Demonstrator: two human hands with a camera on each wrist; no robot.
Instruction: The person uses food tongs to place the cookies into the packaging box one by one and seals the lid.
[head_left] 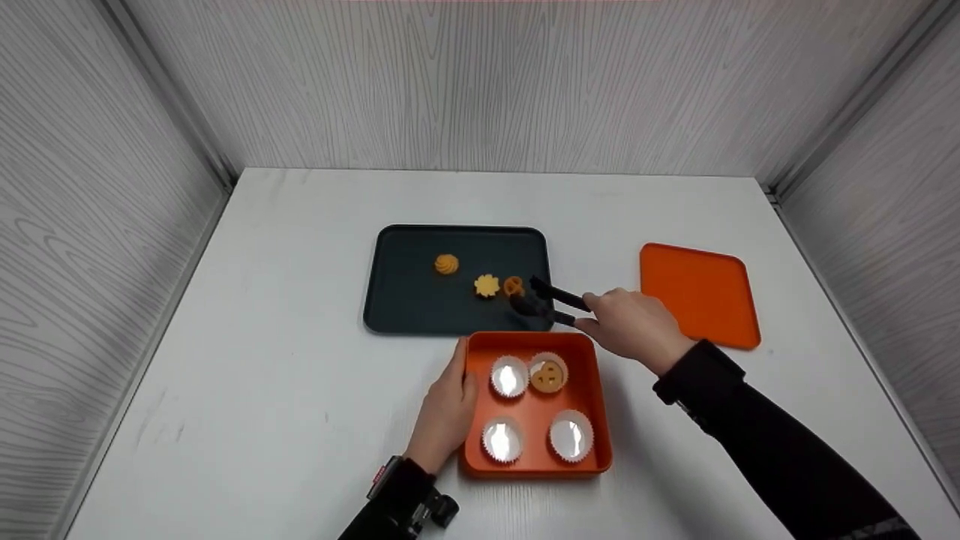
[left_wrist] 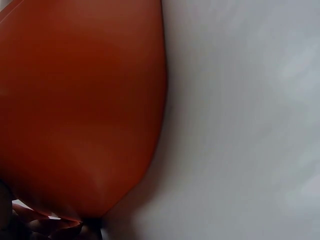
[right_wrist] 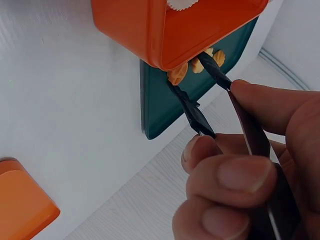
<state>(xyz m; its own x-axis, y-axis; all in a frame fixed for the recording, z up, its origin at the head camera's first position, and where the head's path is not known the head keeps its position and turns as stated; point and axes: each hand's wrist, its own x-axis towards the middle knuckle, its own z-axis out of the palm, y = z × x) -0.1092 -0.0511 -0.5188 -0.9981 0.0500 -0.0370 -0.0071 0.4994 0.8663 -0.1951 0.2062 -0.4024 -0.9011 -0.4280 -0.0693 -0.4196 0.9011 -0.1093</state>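
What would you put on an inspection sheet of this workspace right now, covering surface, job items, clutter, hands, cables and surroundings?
Surface: white table, some faint marks.
Job's things: dark green tray with swirl cookie, flower-shaped cookie and pretzel cookie; orange box with four white paper cups, a round cookie in one.
Clutter: orange lid or tray off to the right, no hand on it.
Hands: left hand holds the box's left side; right hand grips black tongs, tips apart by the pretzel cookie, contact unclear.
Cables: nothing seen.
Surroundings: pale wood-grain panels behind and on both sides.
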